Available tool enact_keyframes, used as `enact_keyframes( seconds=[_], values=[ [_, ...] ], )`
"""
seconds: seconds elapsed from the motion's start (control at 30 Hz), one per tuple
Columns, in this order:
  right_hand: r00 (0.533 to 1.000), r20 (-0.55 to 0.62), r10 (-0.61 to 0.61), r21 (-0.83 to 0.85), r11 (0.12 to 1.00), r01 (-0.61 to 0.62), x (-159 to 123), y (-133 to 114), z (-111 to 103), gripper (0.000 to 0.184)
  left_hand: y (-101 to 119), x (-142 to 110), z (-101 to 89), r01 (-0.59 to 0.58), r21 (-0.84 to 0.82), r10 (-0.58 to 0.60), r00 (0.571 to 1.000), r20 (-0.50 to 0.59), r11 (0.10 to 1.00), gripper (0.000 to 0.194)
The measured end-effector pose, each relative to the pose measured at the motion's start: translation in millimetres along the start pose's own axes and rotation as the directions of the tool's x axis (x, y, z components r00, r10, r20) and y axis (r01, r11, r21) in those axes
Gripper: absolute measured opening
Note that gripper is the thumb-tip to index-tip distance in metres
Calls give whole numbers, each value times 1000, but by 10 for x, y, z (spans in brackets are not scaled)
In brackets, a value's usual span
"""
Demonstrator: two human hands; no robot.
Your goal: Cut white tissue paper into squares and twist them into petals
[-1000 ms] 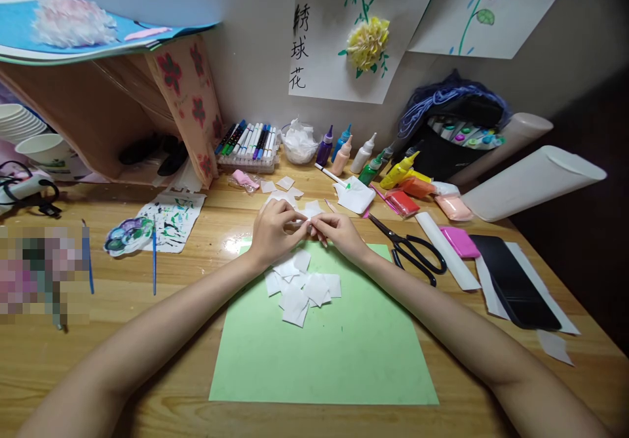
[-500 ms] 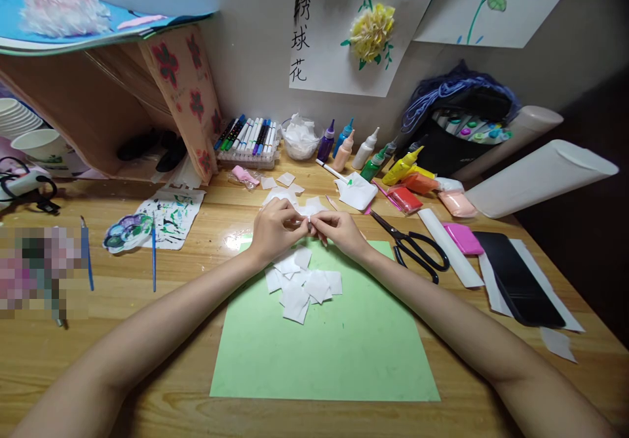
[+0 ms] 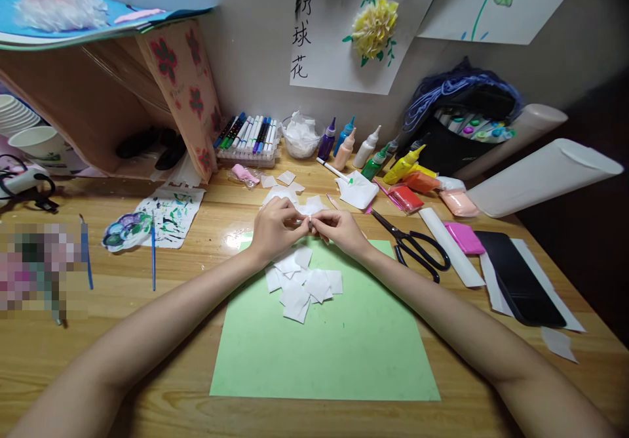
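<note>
My left hand point(image 3: 279, 227) and my right hand point(image 3: 340, 229) meet above the far edge of a green sheet point(image 3: 324, 359). Between their fingertips they pinch a small white piece of paper point(image 3: 310, 219), mostly covered by the fingers. Just below the hands lies a loose pile of white paper squares point(image 3: 297, 297) on the green sheet. More white squares point(image 3: 285, 192) are spread on the wood behind my left hand. Black-handled scissors point(image 3: 413, 241) lie to the right of my right hand.
Paint bottles point(image 3: 366, 148), a marker tray point(image 3: 248, 156) and a bowl of white scraps point(image 3: 301, 138) line the wall. At right are a phone point(image 3: 521, 280), a pink packet point(image 3: 464, 238) and a white tube point(image 3: 545, 179). Brushes point(image 3: 154, 261) and a paint palette point(image 3: 125, 231) lie at left.
Both hands stay in almost the same place, still pinching the small white piece of paper. The view has shifted very slightly; nothing else visibly moved.
</note>
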State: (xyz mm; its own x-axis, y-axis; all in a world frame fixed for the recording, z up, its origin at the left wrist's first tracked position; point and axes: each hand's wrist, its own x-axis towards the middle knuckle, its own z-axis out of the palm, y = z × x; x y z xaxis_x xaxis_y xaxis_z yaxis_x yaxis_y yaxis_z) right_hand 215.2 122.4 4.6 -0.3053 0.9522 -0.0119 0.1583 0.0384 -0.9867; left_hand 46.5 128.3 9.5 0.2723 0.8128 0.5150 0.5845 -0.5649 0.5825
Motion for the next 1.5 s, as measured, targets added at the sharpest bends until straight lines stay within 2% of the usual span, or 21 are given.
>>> enact_keyframes(
  seconds=[0.23, 0.43, 0.6, 0.77, 0.9, 1.03, 1.13, 1.23, 1.33, 1.4, 1.5],
  values=[
    [1000, -24, -9, 17, 1000, 9, 7, -10, -5, 25, 23, 0, -18, -18, 22, 17, 999, 45, 1000, 16],
    [1000, -3, -21, -5, 1000, 21, 1, -10, -2, 26, 21, -11, -21, 5, 1, -5, 999, 33, 1000, 18],
    [999, -30, -31, -33, 999, 30, 6, -3, 3, 25, -12, 14, -22, 132, -82, -135, 990, -30, 988, 15],
    [999, -23, -25, 0, 1000, 25, 8, 17, 11, 23, -31, 44, -32, 300, -180, -315, 947, -60, 937, 19],
    [999, -19, -30, 4, 1000, 30, 6, 24, 15, 22, -86, 49, -18, 350, -176, -374, 919, -126, 920, 18],
    [1000, -22, -18, 20, 1000, 19, 7, 20, 12, 22, -205, 65, -9, 406, -175, -438, 872, -218, 897, 18],
    [999, -21, -33, 13, 999, 33, 12, 21, 8, 22, -213, 76, -34, 380, -71, -382, 871, -308, 922, 9],
    [1000, -10, -23, -5, 1000, 23, 13, 18, 6, 23, -114, 59, -63, 241, 77, -204, 922, -330, 967, 16],
    [1000, -5, -26, -5, 1000, 26, 8, 6, 7, 24, -14, 22, -56, 52, 94, -39, 990, -136, 994, 10],
    [999, 2, -39, -2, 999, 39, 4, -1, 8, 25, 9, 2, -34, -12, 72, 14, 999, -31, 997, 14],
    [999, 5, -47, -1, 999, 47, 1, -1, 8, 26, -1, -7, -7, -15, 50, 15, 1000, 8, 999, 16]
  ],
)
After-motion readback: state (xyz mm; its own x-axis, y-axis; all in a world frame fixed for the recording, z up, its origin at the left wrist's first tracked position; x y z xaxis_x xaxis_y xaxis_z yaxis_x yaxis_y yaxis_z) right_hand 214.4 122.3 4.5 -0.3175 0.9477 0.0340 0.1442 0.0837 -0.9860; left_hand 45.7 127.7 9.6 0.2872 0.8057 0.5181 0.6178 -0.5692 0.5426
